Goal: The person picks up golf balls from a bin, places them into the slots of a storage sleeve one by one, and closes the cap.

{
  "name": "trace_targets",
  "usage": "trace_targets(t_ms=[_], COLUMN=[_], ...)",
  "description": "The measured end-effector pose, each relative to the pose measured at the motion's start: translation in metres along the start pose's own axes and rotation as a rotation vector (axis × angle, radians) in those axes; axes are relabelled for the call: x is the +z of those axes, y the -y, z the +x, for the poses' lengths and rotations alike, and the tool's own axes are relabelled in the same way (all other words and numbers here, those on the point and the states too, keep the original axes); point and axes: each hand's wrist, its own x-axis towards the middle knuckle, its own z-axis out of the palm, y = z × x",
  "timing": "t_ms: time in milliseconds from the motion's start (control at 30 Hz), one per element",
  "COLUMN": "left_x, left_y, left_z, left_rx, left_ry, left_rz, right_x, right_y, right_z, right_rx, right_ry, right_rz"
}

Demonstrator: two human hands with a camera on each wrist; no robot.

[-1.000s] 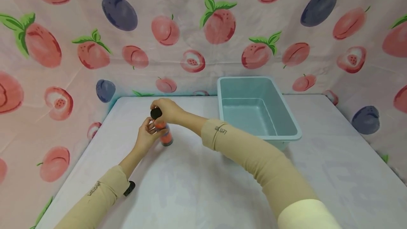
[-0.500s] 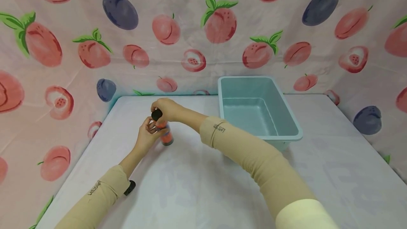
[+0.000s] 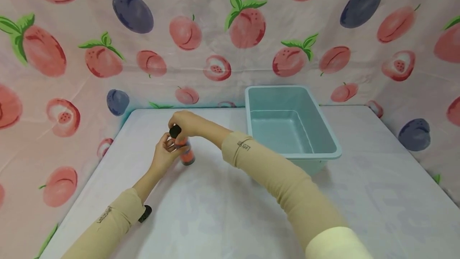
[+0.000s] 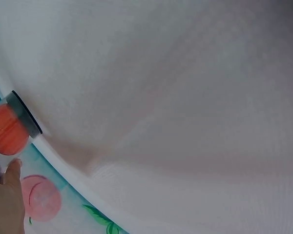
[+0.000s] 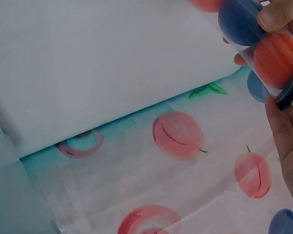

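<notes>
A clear tube (image 3: 187, 156) of orange and blue balls stands slightly tilted at the back left of the table, with a black cap (image 3: 175, 131) on its upper end. My left hand (image 3: 165, 156) grips the tube's body, thumb across the front. Above it, my right hand (image 3: 190, 125) holds the cap between thumb and fingers. The left wrist view catches the tube's dark lower end (image 4: 25, 115) and an orange ball (image 4: 9, 129) just above it. In the right wrist view, an orange ball (image 5: 277, 61) lies right under the cap, and a blue ball (image 5: 240, 20) follows it.
A light blue plastic basin (image 3: 280, 131) stands at the back right, beneath and beyond my right forearm. Beside my left cuff lies a small black object (image 3: 145, 214), partly hidden by the sleeve. A fruit-print cloth (image 3: 215, 19) hangs behind the white table (image 3: 230, 211).
Both hands keep their hold on the tube and cap. The cap has turned and dipped slightly, and my right forearm has shifted a little to the left.
</notes>
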Motion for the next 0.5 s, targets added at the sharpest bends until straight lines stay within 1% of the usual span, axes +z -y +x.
trace_targets(t_ms=[100, 333, 500], left_x=[0.000, -0.001, -0.002], left_y=[0.000, 0.001, 0.002], left_z=[0.001, 0.002, 0.000], left_rx=[0.006, 0.019, 0.017], left_ry=[0.004, 0.005, 0.014], left_rz=[-0.010, 0.002, -0.016], right_x=[-0.002, -0.008, -0.009], right_y=[0.001, 0.011, 0.017], right_z=[0.002, 0.003, 0.003], right_rx=[0.000, -0.003, 0.021], right_ry=[0.029, 0.093, 0.132], right_rz=[-0.039, -0.149, -0.174])
